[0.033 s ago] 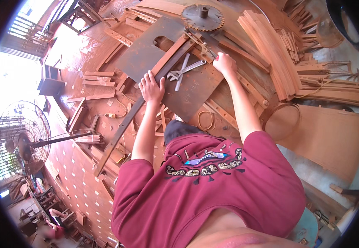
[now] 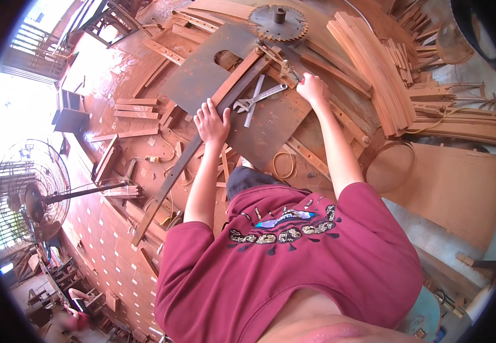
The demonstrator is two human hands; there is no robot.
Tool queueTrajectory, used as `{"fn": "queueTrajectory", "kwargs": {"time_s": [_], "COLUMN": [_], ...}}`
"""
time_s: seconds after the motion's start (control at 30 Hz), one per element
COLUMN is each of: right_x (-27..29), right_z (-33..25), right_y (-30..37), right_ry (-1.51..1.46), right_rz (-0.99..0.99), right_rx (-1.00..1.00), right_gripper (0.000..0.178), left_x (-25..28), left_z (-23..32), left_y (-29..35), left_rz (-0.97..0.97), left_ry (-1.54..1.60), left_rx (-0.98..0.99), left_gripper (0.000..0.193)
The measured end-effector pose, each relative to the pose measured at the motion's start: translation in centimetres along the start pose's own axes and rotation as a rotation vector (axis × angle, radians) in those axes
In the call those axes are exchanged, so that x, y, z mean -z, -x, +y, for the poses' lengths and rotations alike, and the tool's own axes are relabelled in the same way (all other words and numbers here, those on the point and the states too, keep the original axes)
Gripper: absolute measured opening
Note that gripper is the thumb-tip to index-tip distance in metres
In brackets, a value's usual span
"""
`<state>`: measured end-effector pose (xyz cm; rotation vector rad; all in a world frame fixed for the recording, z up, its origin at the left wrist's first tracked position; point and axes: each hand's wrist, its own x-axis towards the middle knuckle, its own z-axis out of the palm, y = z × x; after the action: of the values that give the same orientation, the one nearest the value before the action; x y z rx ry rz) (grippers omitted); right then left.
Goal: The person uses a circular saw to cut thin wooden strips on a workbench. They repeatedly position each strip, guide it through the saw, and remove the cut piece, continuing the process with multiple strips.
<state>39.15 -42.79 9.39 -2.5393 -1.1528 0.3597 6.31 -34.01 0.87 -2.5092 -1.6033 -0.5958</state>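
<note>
My left hand (image 2: 212, 123) rests with its fingers stretched out on a long wooden bar (image 2: 232, 84), which lies slantwise across a dark metal table plate (image 2: 193, 74). A dark strip (image 2: 170, 184) runs alongside the bar and extends past the plate toward the lower left. At the far end of the bar, my right hand (image 2: 313, 90) is closed around the end of a slim metal tool beside a metal clamp-like fitting (image 2: 285, 70). Its exact kind is hidden by the fingers. Between my hands, an adjustable wrench (image 2: 262, 97) lies across a flat metal strip (image 2: 253, 103).
A toothed circular saw blade (image 2: 278, 24) lies flat beyond the plate. Stacked planks (image 2: 373, 80) stand at the right. Wood pieces (image 2: 136, 108) and a cable (image 2: 159, 159) lie on the left floor, near a standing fan (image 2: 33, 200). A person (image 2: 75, 317) is at the far lower left.
Both hands have shifted very slightly to the right. The bar's near end and the wrench have also moved a little to the right.
</note>
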Motion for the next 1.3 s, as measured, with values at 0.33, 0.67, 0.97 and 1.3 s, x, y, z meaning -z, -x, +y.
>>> {"fn": "queueTrajectory", "kwargs": {"time_s": [0.33, 0.67, 0.97, 1.3], "right_x": [0.6, -1.4, -2.4, -2.7], "right_z": [-1.3, 0.2, 1.3, 0.8], "right_y": [-2.2, -6.6, -5.7, -5.4], "right_ry": [0.140, 0.150, -0.092, -0.180], "right_rz": [-0.123, -0.376, -0.244, -0.215], "right_rx": [-0.110, -0.285, -0.154, -0.125], "right_gripper": [0.040, 0.037, 0.031, 0.026], "left_x": [1.1, -0.2, -1.2, -2.6], "left_z": [0.4, 0.6, 0.7, 0.6], "left_y": [-0.9, -1.2, -0.9, -0.7], "left_rz": [-0.115, -0.127, -0.066, -0.013], "left_ry": [0.036, 0.073, -0.005, -0.008], "left_rx": [0.013, 0.023, 0.006, 0.013], "left_gripper": [0.078, 0.078, 0.074, 0.073]}}
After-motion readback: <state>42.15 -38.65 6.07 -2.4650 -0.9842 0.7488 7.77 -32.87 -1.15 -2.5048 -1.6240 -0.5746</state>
